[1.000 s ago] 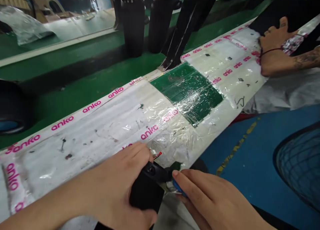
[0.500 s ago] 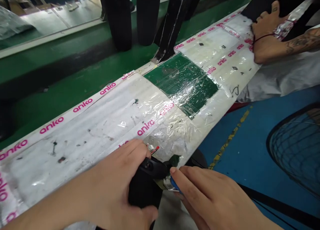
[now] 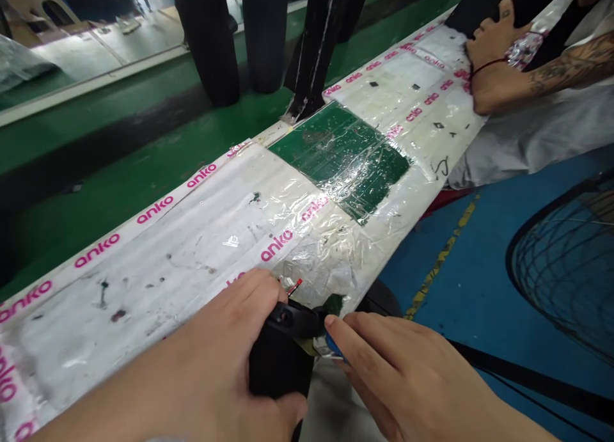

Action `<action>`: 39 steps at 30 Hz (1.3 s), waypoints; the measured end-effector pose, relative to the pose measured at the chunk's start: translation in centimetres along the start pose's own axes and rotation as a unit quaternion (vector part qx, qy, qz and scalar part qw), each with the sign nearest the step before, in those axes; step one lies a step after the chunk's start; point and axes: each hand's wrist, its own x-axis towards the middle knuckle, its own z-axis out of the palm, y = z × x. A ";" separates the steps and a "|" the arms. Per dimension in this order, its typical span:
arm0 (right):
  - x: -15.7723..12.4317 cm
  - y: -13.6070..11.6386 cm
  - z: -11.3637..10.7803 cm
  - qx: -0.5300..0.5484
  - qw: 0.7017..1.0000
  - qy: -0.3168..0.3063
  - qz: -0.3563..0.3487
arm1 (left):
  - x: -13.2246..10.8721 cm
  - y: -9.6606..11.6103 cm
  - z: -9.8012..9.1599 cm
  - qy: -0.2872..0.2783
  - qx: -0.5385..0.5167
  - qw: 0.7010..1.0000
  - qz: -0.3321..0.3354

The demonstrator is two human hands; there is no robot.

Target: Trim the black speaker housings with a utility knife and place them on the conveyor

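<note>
At the lower middle, my left hand [image 3: 211, 346] is closed around a black housing [image 3: 281, 362] with a small round hole in its upper part. A thin wire with a red end [image 3: 298, 283] sticks up beside my fingers. My right hand [image 3: 403, 365] pinches a small blue piece [image 3: 332, 345] against the right side of the housing; its fingers cover most of that piece. Something shiny, too hidden to name, shows between the two. Both hands are at the near edge of the white taped bench [image 3: 192, 237].
Across the bench is a green surface [image 3: 158, 141] with tall black cylindrical parts [image 3: 266, 39]. Another person's hand [image 3: 494, 42] rests at the far right. A round wire-mesh guard [image 3: 566, 269] stands over the blue floor [image 3: 460, 282], which has a yellow striped line.
The view has shifted slightly, so the bench and background sit a little further left. Both hands keep about the same grip on the housing and blue piece.
</note>
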 end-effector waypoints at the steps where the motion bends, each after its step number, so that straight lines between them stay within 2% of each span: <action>1: 0.0 0.0 0.2 0.000 1.000 0.000 0.001 | 0.1 0.0 0.0 -0.002 0.000 1.000 -0.005; 27: 0.1 -0.8 0.1 -0.036 0.999 0.006 0.019 | -0.2 -0.2 0.2 0.000 0.015 1.000 -0.014; 34: -0.9 -2.1 0.8 -0.119 0.992 0.010 0.052 | -0.1 0.6 0.4 -0.006 -0.002 0.999 -0.052; 39: -0.9 -2.4 1.3 -0.168 0.984 -0.003 0.054 | -0.3 1.0 1.2 0.030 0.003 0.999 -0.045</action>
